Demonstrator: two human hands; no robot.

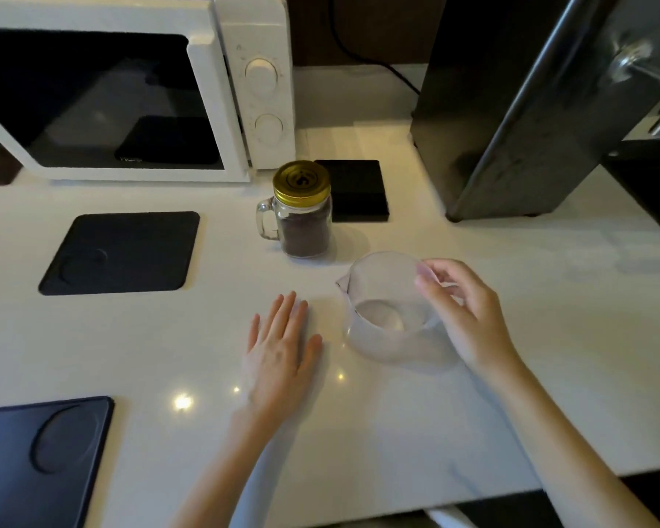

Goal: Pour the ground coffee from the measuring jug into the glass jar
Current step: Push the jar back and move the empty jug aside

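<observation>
Your right hand (469,310) is at the handle side of the measuring jug (387,310), fingers curled loosely round the rim and handle; blur keeps you from telling whether they grip or only touch. Your left hand (282,352) lies flat on the white countertop (168,337), fingers spread and holding nothing, just beside the jug at its 9 o'clock.

The jug is clear, frosted-looking plastic, round, with a small spout pointing to about 10 o'clock, and it looks empty. The glass jar (302,219) stands upright at 11 o'clock from the jug, near but apart. It is a clear mug-style jar with a side handle on its left, a gold metal screw lid (301,183) on top, and dark ground coffee (303,236) filling its lower part.

Nothing stands between jug and jar. Behind the jar at 1 o'clock sits a black square block (353,190), nearly touching it. At 10 o'clock from the jar is one white microwave (130,89) with two round dials and a dark glossy door. A tall dark metallic appliance (511,108) stands at 2 o'clock.

You have two dark rounded mats with a matte surface: one (121,253) at 9 o'clock from the jar, one (39,459) at the near left edge.
</observation>
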